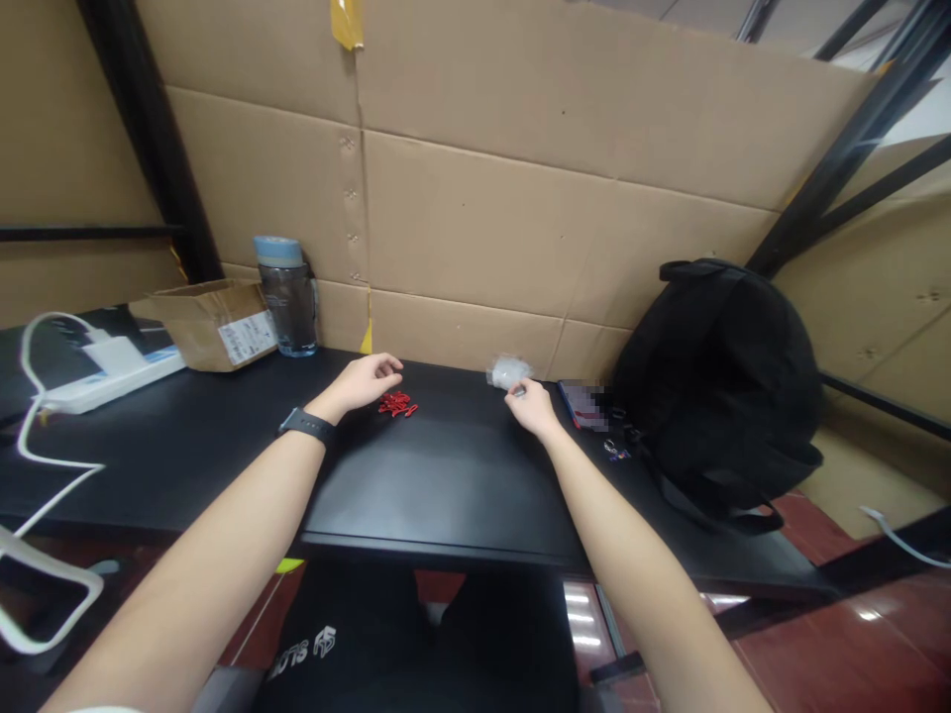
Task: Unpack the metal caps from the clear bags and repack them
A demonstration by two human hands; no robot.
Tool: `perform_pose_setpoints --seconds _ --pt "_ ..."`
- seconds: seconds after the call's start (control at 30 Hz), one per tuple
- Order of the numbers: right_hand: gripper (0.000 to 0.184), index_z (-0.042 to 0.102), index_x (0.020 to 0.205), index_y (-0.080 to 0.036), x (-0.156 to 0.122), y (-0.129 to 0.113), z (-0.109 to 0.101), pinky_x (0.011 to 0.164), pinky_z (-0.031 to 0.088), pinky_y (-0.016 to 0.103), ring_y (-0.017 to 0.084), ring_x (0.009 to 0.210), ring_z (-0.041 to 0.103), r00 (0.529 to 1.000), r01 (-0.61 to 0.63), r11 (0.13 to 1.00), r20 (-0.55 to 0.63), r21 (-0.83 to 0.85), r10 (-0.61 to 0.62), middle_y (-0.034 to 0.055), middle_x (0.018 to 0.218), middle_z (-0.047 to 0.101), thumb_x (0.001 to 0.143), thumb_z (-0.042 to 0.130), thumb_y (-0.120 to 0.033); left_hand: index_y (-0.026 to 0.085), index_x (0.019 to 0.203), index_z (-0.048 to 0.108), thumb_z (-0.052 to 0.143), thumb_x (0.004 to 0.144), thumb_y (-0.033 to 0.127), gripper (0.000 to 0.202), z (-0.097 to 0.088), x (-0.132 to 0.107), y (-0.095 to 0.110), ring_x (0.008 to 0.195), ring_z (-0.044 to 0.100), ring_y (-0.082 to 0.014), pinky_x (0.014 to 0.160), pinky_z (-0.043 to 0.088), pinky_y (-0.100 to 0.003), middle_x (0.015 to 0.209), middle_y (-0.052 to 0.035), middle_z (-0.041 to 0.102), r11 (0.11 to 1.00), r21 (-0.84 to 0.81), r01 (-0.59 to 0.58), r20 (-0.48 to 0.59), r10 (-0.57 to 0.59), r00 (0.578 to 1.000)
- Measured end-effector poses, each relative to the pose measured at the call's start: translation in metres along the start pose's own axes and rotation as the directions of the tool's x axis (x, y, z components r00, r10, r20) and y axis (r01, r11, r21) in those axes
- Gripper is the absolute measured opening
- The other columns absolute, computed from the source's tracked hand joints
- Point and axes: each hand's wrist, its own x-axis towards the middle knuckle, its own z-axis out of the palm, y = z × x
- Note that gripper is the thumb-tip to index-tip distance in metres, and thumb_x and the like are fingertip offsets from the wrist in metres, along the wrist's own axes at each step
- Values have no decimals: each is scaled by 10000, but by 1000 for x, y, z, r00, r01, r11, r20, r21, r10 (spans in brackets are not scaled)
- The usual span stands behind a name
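Observation:
My left hand [369, 378], with a dark watch on the wrist, hovers just behind and left of a small pile of red pieces [396, 403] on the black tabletop [438, 485]. Its fingers are loosely curled and apart, and nothing shows in them. My right hand [532, 406] is closed in a pinch at the front edge of a clear plastic bag [508, 370] with something white inside. A small greyish spot shows at the fingertips; whether it is part of the bag or a separate piece I cannot tell.
A phone-like flat object [583, 406] and a keyring [612, 451] lie beside a black backpack [717, 386] on the right. At the left stand a blue-lidded bottle [288, 302], a cardboard box [212, 322] and a white power strip [111, 381] with cable. Cardboard walls [475, 218] close the back.

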Motion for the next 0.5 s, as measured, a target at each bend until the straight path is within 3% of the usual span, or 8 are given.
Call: perform_pose_setpoints --seconds 0.03,0.1,0.17,0.3,0.5 --pt "105 627 709 -205 1 1 -3 681 475 258 161 705 601 997 69 980 43 -187 -62 17 713 615 663 659 -117 197 1061 729 677 760 494 425 2 0 -2 867 700 -230 787 537 -314 978 -77 760 1000 -3 3 48 -3 999" --pt "103 680 759 -207 3 2 -9 762 469 279 193 812 641 983 172 853 137 -493 -119 51 822 683 689 665 -133 196 1087 717 705 735 529 484 5 0 -4 920 704 -245 806 550 -322 1017 -91 754 1000 -14 6 112 -4 994" --pt "126 710 826 -212 5 5 -14 787 461 289 213 867 659 980 188 754 177 -629 -96 74 904 712 715 672 -165 204 1084 716 687 757 525 459 6 -1 -3 924 707 -249 814 555 -329 1012 -90 753 1000 -23 -4 146 7 989" --pt "131 729 881 -223 7 9 -18 769 451 284 219 884 664 979 180 683 198 -708 -53 85 966 722 764 669 -228 211 1062 725 597 820 439 356 8 -1 -1 921 707 -239 813 555 -324 1057 -86 737 1000 6 -21 145 20 989" --pt "135 732 904 -225 9 13 -18 747 437 277 202 864 647 979 176 693 198 -699 -49 77 997 713 808 676 -302 180 1125 707 581 826 393 389 9 4 -8 1008 691 -252 872 552 -343 1151 -118 692 1000 20 -4 62 3 998"
